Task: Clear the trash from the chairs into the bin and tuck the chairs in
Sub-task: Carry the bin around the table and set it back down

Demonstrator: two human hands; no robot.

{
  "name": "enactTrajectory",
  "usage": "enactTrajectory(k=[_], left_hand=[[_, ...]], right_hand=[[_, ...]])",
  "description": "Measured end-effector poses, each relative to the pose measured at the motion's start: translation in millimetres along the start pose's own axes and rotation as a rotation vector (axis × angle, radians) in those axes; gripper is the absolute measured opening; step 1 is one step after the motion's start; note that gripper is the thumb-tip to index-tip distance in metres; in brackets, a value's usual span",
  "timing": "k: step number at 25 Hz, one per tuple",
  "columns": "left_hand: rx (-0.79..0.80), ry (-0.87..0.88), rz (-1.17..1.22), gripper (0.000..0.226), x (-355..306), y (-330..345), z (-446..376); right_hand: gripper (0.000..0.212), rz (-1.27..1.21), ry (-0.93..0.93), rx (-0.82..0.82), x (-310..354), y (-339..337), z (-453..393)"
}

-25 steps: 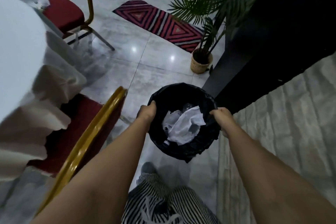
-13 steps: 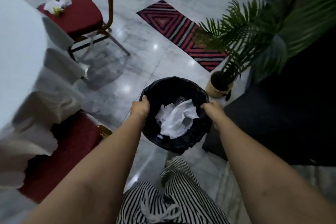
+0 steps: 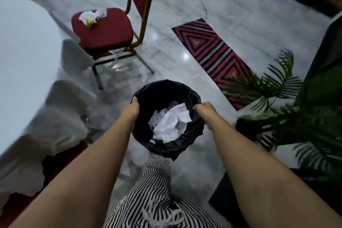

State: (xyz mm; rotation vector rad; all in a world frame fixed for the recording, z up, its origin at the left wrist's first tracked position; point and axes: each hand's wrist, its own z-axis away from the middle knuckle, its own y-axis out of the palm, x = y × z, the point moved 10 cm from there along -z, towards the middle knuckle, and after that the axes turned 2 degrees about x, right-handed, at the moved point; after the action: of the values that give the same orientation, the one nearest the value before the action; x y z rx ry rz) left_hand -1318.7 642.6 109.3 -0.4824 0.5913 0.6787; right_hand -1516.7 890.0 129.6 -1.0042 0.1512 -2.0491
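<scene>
Two bare hands hold a round bin lined with a black plastic bag point(image 3: 167, 116), seen from above at arm's length over the floor. The left hand point(image 3: 130, 112) is closed over the bin's left rim, thumb on top, and the right hand point(image 3: 204, 111) is closed over the right rim, pinching the black liner. Crumpled white paper point(image 3: 171, 124) lies inside the bin.

Pale grey marble floor tiles point(image 3: 175, 52) with a shiny finish fill the room, showing small bright reflections of light. Ahead and to the left stands a red padded chair with a gold metal frame point(image 3: 105, 29), pulled out from a round table draped in a white cloth point(image 3: 24, 57) that fills the left side. A small heap of white and yellowish crumpled trash point(image 3: 90, 17) sits on the far left corner of that seat. The red seat of a second chair point(image 3: 20, 203) shows at lower left, partly under the hanging cloth.

To the right, a red, black and white rug with a triangle pattern point(image 3: 216, 55) lies flat on the tiles. A green palm-like potted plant point(image 3: 277, 98) stands near its closer end, beside dark furniture. Black and white striped trousers point(image 3: 153, 200) show at the bottom.
</scene>
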Motion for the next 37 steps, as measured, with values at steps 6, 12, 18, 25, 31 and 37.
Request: enactTrajectory(k=[6, 12, 18, 25, 31, 37], left_hand=[[0.017, 0.0, -0.047, 0.077, -128, 34, -79], [0.082, 0.043, -0.132, 0.084, -235, 95, -156], [0.049, 0.04, -0.119, 0.075, -334, 177, -222], [0.029, 0.033, -0.07, 0.079, -444, 265, -279], [0.02, 0.008, -0.003, 0.077, -532, 297, -356], [0.004, -0.014, 0.01, 0.084, -634, 310, -453]], right_hand=[[0.022, -0.098, 0.065, -0.027, 90, -31, -101], [0.029, -0.176, 0.088, -0.046, 152, -81, -193], [0.029, -0.162, 0.087, -0.037, 224, -152, -320], [0.012, -0.036, 0.013, -0.047, 334, -246, -427], [0.016, -0.009, -0.007, -0.043, 413, -274, -523], [0.019, 0.031, 0.006, -0.019, 523, -282, -615]])
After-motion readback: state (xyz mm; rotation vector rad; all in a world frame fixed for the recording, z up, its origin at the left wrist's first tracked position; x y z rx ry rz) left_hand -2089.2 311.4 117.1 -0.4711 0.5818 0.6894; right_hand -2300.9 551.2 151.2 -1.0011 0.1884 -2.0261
